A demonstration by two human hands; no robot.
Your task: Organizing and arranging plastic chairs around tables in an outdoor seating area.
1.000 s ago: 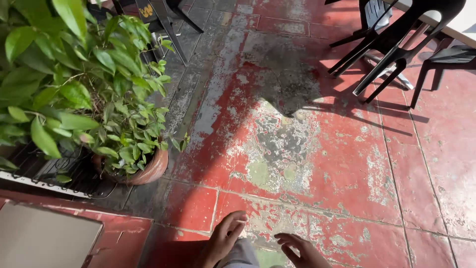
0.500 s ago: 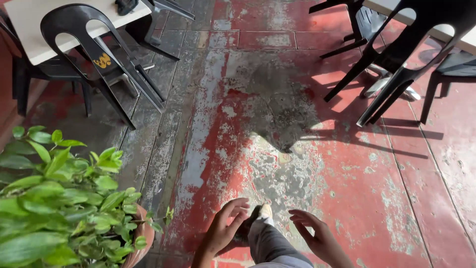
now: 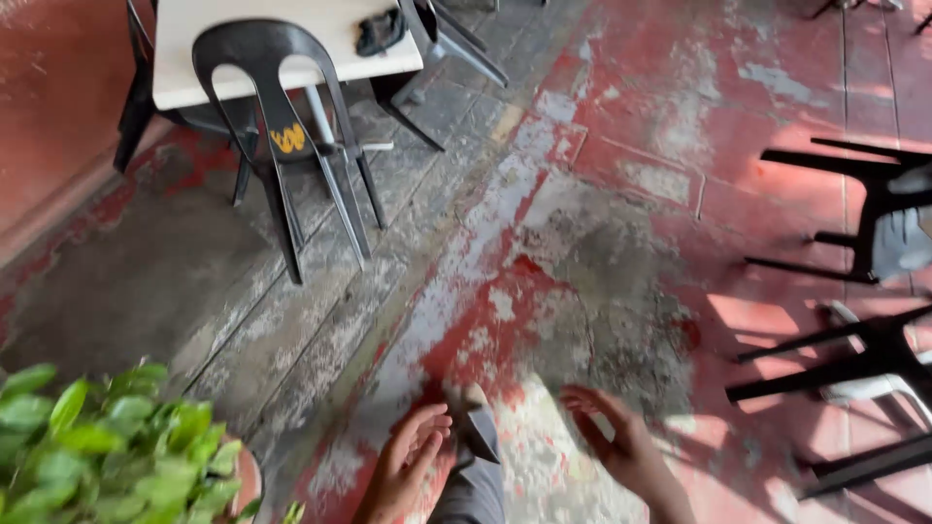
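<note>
My left hand (image 3: 406, 461) hangs low at the bottom middle of the head view, fingers loosely apart and holding nothing. To its right, my right hand (image 3: 618, 439) is spread open, palm inward, also with nothing in it. Between them shows my leg in grey trousers (image 3: 476, 475) with a light shoe tip (image 3: 475, 396) over the worn red and grey floor (image 3: 582, 252). Neither hand touches anything.
A potted green plant (image 3: 107, 451) stands at bottom left. A black plastic chair (image 3: 286, 146) sits at a white table (image 3: 291, 39) at the top left, with a dark object (image 3: 379, 31) on the table. More black chair legs (image 3: 854, 330) lie along the right edge.
The view has swung left and forward: the plant dropped to the bottom left corner, the table and chair came into view, and my hands moved a little further apart.
</note>
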